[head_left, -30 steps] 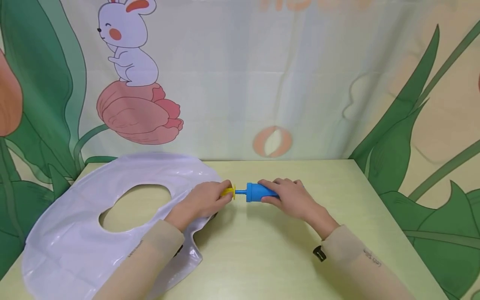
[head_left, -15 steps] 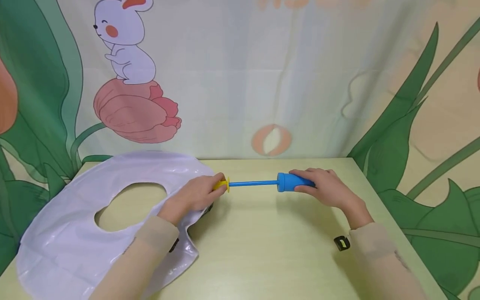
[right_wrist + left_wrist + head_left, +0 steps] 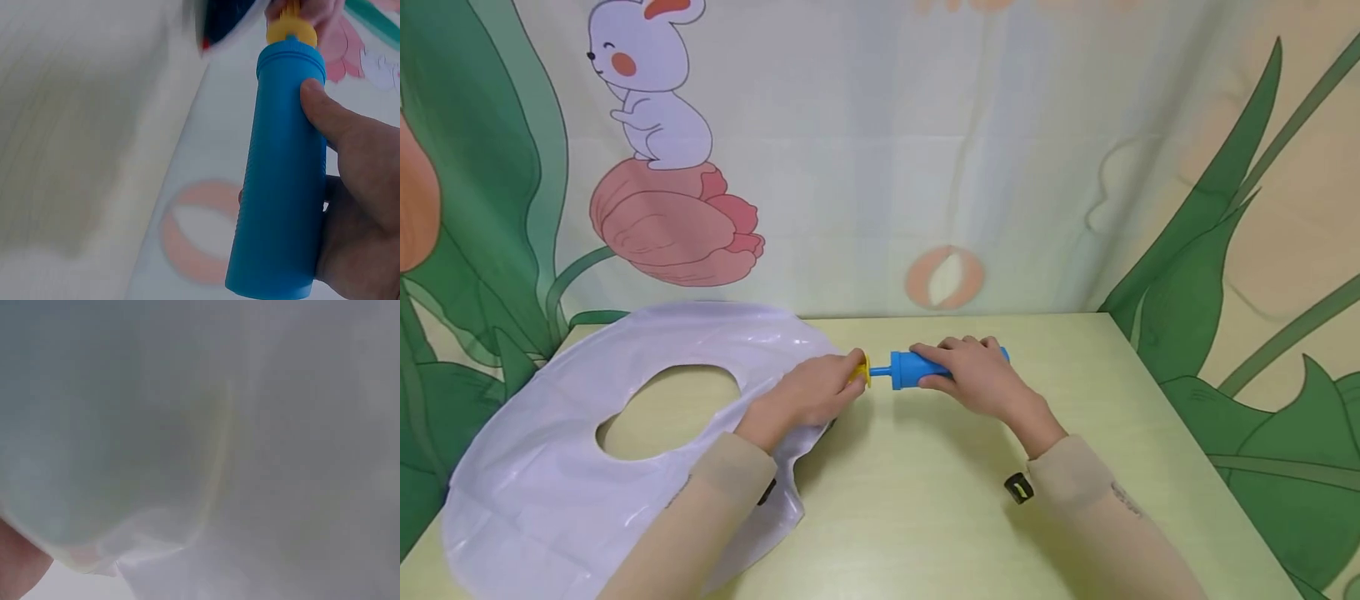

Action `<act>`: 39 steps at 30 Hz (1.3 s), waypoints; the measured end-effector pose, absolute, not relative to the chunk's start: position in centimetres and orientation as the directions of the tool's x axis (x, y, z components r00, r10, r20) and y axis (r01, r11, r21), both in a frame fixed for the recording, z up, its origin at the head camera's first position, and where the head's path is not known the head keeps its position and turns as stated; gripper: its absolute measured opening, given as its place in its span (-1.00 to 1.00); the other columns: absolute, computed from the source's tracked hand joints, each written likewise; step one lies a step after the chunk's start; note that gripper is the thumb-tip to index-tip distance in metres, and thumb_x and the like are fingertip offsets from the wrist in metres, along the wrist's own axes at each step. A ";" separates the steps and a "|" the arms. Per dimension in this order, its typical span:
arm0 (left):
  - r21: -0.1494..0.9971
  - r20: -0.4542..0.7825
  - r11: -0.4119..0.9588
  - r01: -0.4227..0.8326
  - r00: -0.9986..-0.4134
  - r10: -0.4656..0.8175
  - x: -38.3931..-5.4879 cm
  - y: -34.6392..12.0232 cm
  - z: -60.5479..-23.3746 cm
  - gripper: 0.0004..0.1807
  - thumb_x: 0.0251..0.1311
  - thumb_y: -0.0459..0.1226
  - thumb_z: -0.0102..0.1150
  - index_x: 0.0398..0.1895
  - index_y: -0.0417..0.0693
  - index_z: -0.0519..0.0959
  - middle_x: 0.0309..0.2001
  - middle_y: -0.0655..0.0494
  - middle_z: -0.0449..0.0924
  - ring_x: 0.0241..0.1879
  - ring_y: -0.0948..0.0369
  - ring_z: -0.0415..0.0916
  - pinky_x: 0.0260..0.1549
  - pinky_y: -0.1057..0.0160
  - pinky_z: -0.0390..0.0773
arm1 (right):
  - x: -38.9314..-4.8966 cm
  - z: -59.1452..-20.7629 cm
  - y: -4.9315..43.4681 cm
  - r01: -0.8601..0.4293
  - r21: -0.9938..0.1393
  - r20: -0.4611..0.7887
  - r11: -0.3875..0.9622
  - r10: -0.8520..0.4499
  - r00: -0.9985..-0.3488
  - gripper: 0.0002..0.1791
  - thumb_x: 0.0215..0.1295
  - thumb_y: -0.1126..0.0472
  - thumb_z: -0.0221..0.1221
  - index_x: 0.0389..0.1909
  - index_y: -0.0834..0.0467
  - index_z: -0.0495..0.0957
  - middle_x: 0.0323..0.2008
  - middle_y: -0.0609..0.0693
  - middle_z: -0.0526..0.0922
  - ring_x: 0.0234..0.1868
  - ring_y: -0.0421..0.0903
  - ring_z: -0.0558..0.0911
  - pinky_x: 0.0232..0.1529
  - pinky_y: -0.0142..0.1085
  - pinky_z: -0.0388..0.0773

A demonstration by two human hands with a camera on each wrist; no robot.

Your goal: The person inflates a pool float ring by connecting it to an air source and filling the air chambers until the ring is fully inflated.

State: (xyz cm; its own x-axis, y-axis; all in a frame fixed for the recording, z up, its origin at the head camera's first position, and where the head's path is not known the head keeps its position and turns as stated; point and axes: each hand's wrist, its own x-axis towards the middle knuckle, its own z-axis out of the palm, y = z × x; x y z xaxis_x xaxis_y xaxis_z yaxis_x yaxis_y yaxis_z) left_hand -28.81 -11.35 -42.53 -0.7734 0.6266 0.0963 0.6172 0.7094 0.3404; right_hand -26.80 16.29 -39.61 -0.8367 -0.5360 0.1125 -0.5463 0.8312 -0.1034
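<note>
A blue hand pump (image 3: 913,370) is held level above the table, its short stretch of blue rod showing at the left end of the barrel. My right hand (image 3: 981,377) grips the barrel, thumb along its side in the right wrist view. The yellow end piece (image 3: 867,371) of the rod is in my left hand (image 3: 816,390), with fingers curled round it. Under the left hand and forearm lies a pale lilac inflatable ring (image 3: 527,483), slack and wrinkled. Its translucent plastic (image 3: 294,462) fills most of the left wrist view. Where the yellow piece meets the ring is hidden.
The pale green table (image 3: 910,517) ends at the back against a printed curtain (image 3: 835,167) with a rabbit and flowers. The ring covers the table's left side. A small black strap piece (image 3: 1019,488) hangs at the right cuff.
The right hand first drew the barrel away to the right, baring a long stretch of rod, then pushed it back left. The left hand kept its grip, shifting only slightly.
</note>
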 end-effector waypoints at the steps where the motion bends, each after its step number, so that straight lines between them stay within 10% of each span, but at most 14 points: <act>1: 0.334 0.095 0.713 0.616 -0.775 0.625 -28.7 -11.3 -42.6 -0.81 0.44 -0.16 -0.19 -0.05 -0.02 0.37 -0.48 0.15 0.42 -0.48 0.17 0.40 -0.39 0.15 0.42 | -26.8 -39.7 15.6 -0.549 -0.100 0.105 0.829 -0.540 -0.835 -0.38 0.46 -0.18 0.18 0.47 -0.09 0.42 0.11 0.10 0.63 0.03 0.15 0.62 -0.01 0.11 0.39; 23: 0.383 0.098 0.670 0.636 -0.749 0.655 -28.8 -12.8 -43.3 -0.77 0.55 -0.06 -0.04 0.04 0.05 0.49 -0.43 0.24 0.46 -0.36 0.20 0.43 -0.19 0.15 0.45 | -25.9 -42.0 26.7 -0.466 -0.370 0.070 0.804 -0.476 -0.877 -0.39 0.47 -0.12 0.20 0.47 -0.06 0.41 0.23 0.14 0.58 0.15 0.16 0.58 0.14 0.20 0.42; 39: 0.274 0.097 0.687 0.673 -0.730 0.677 -28.4 -11.2 -42.7 -0.87 0.54 -0.19 -0.12 -0.07 -0.04 0.37 -0.44 0.17 0.40 -0.45 0.15 0.39 -0.35 0.15 0.44 | -26.8 -41.5 19.7 -0.555 -0.188 0.099 0.810 -0.547 -0.831 -0.37 0.48 -0.15 0.17 0.48 -0.04 0.39 0.15 0.11 0.62 0.16 0.12 0.59 0.04 0.17 0.39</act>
State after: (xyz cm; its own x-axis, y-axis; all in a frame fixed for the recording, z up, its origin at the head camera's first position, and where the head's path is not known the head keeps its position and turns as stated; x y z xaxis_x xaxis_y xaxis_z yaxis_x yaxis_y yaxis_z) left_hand -28.41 -11.21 -42.66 -0.7296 0.6770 0.0968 0.6735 0.6866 0.2738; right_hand -26.77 19.69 -41.49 -0.8313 -0.5468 0.0993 -0.5553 0.8102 -0.1877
